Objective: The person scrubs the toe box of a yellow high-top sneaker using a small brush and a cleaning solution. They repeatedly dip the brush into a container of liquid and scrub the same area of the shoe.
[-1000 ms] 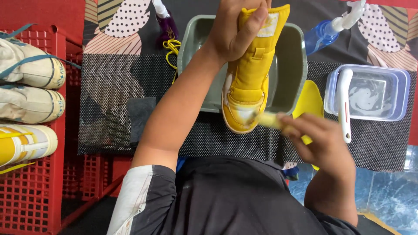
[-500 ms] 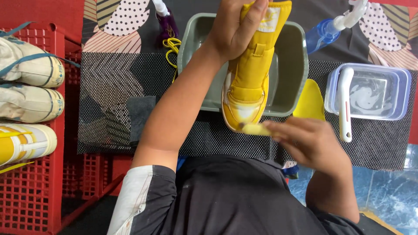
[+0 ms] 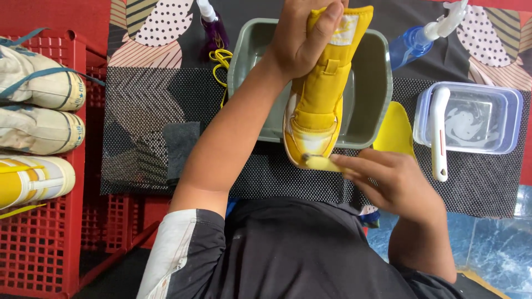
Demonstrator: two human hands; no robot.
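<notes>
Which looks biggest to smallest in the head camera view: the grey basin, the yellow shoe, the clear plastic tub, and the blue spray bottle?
1. Grey basin
2. Yellow shoe, though it is held nearer the camera, so this is unsure
3. Clear plastic tub
4. Blue spray bottle, partly cut off

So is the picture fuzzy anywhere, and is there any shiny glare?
Head view: mostly sharp and evenly lit, with soft shadows only. The right hand and the small yellow brush it holds against the yellow shoe look slightly smeared. Light glints off the water in the clear plastic tub and the blue spray bottle. The left hand grips the shoe, sharp.
</notes>
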